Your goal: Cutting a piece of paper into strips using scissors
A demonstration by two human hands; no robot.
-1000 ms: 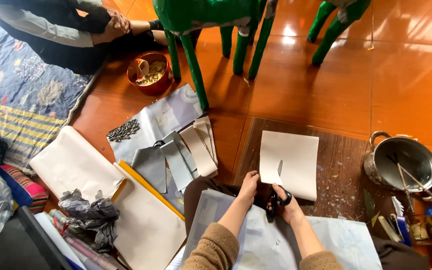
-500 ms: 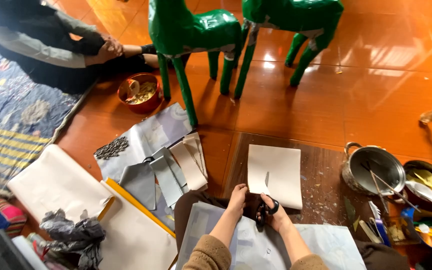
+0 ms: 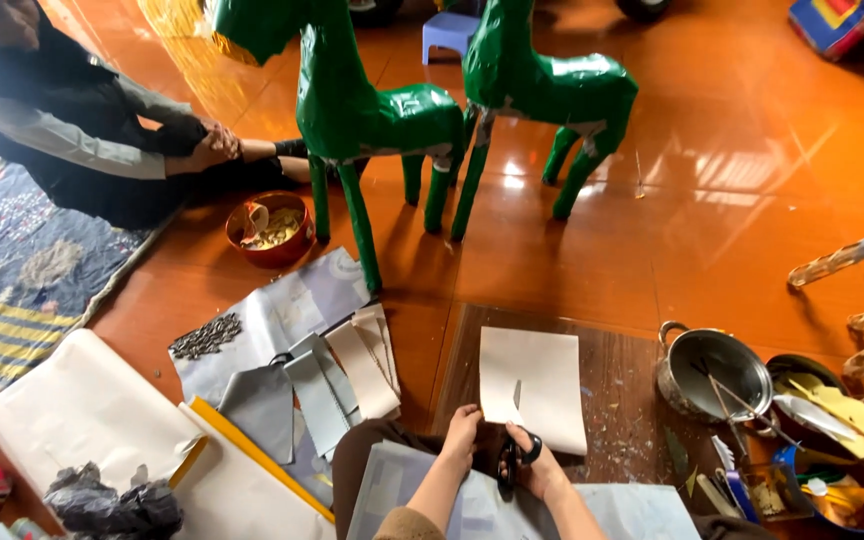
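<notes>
Since the earlier frame, both hands have stayed at the near edge of the white paper sheet (image 3: 535, 388) on the wooden board (image 3: 624, 400); right hand (image 3: 537, 466) clamps black scissors (image 3: 509, 462), left hand (image 3: 461, 432) pins the sheet, 2 green paper animals (image 3: 402, 110) beyond

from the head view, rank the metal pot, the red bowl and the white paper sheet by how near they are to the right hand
1. white paper sheet: just ahead of the right hand, being cut.
2. metal pot: off to the right, on the board's edge.
3. red bowl: far ahead to the left, by the green figures.
</notes>
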